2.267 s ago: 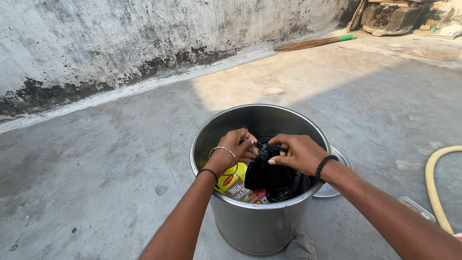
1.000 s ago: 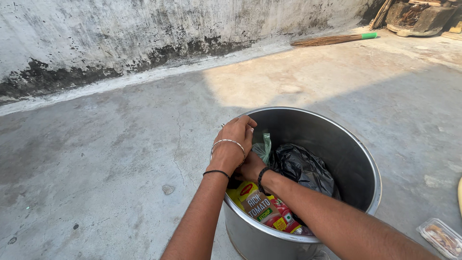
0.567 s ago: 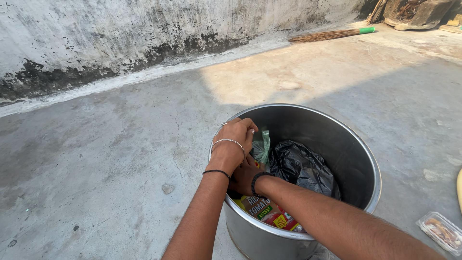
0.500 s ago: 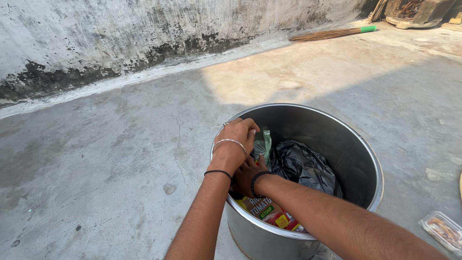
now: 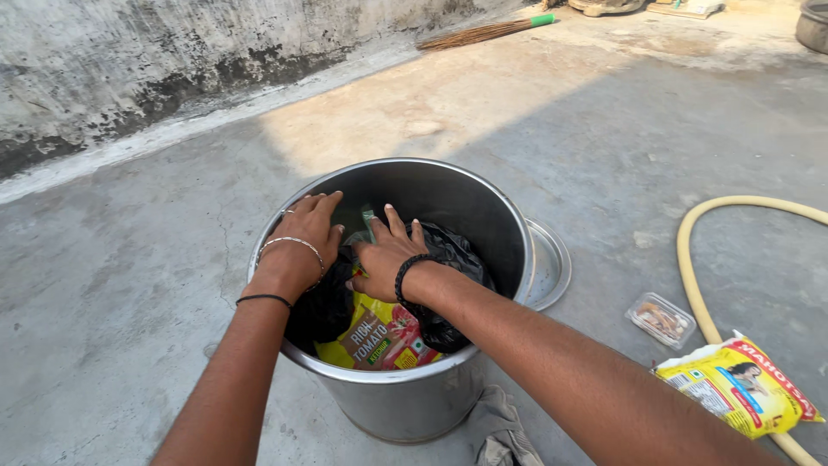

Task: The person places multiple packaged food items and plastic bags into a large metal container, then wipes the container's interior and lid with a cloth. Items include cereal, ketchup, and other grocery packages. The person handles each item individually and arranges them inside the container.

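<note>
A large steel pot (image 5: 496, 216) stands on the concrete floor, filled with rubbish: a black plastic bag (image 5: 453, 255), a yellow and red sachet wrapper (image 5: 379, 336) and a green wrapper (image 5: 366, 223). Both my hands are inside the pot. My left hand (image 5: 306, 237), with a silver bangle and a black thread at the wrist, lies flat near the pot's left wall. My right hand (image 5: 384, 255), wearing a black bead bracelet, presses palm-down on the rubbish beside the green wrapper. Neither hand is closed around anything.
A steel lid (image 5: 552, 263) lies on the floor behind the pot's right side. A small clear plastic box (image 5: 660, 319), a yellow printed packet (image 5: 737, 384) and a yellow hose (image 5: 694, 267) lie at the right. Grey cloth (image 5: 504, 427) sits by the pot's base. A broom (image 5: 483, 33) lies by the far wall.
My view has shifted so the right floor shows. My right hand has come up from deep in the pot and now rests flat on the rubbish; my left hand has flattened.
</note>
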